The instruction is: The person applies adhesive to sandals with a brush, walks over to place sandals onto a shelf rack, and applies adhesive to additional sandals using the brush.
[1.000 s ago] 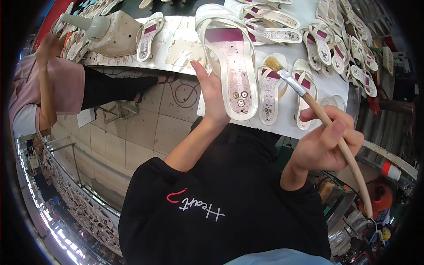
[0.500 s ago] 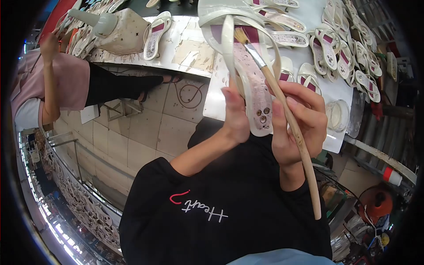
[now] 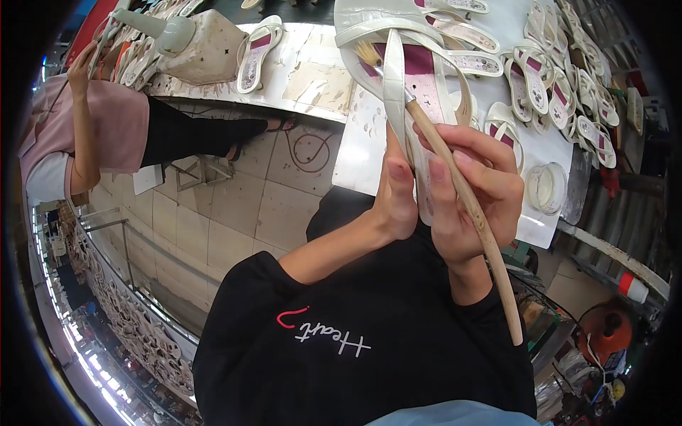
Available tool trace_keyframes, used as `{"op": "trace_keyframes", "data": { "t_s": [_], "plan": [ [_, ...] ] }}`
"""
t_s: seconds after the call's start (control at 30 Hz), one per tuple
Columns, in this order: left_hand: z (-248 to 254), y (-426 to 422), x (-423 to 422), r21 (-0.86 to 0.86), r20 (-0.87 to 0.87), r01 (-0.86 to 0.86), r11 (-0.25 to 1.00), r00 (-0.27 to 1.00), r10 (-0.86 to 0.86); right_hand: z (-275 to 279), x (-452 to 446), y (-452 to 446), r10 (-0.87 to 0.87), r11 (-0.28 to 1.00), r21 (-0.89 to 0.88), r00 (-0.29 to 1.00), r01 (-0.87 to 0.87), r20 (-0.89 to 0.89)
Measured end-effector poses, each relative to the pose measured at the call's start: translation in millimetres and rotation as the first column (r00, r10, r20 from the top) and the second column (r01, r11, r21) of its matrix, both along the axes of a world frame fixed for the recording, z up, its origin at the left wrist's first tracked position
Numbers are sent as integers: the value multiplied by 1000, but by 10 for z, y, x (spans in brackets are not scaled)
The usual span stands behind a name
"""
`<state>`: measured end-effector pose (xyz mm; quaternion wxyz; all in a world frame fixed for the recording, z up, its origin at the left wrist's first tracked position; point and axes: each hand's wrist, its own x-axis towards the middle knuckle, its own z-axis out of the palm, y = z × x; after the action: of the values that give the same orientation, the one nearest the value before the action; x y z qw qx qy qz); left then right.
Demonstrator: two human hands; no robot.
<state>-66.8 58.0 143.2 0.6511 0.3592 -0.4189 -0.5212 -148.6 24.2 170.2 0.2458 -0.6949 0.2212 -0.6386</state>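
A white strappy sandal base (image 3: 426, 92) with a purple patch is held tilted by my left hand (image 3: 395, 195), whose thumb shows at its side while the other fingers are hidden behind it. In my right hand (image 3: 479, 188) is a wooden-handled brush (image 3: 465, 195), pinched between thumb and fingers. Its pale bristles lie at the front of the sole, beside the purple patch, and the metal ferrule passes behind a white strap. The handle slants down toward the black shirt.
Several white sandals (image 3: 533, 82) lie at the upper right of the white table (image 3: 355, 153). A round clear dish (image 3: 545, 188) sits near its right edge. A stained block container (image 3: 213, 53) stands upper left. A person (image 3: 92, 128) works at the left.
The brush has come from the right onto the sandal, first at the purple patch, then further left past the strap. The sandal has turned in my left hand.
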Motion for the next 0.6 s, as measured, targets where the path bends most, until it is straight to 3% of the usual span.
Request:
{"op": "trace_keyframes", "data": {
  "t_s": [0.4, 0.47, 0.6],
  "plan": [
    [-6, 4, -32, 2, -36, -34, 999, 999, 34, -60, -24, -6, -28, 998, 54, 999, 27, 17],
    [13, -14, -39, -3, -45, -47, 999, 998, 47, -43, -95, -1, 18, 996, 94, 992, -7, -123],
    [35, -10, -51, 27, -96, -65, 998, 993, 67, -77, -112, -16, -16, 992, 126, 995, 29, -99]
  ]
}}
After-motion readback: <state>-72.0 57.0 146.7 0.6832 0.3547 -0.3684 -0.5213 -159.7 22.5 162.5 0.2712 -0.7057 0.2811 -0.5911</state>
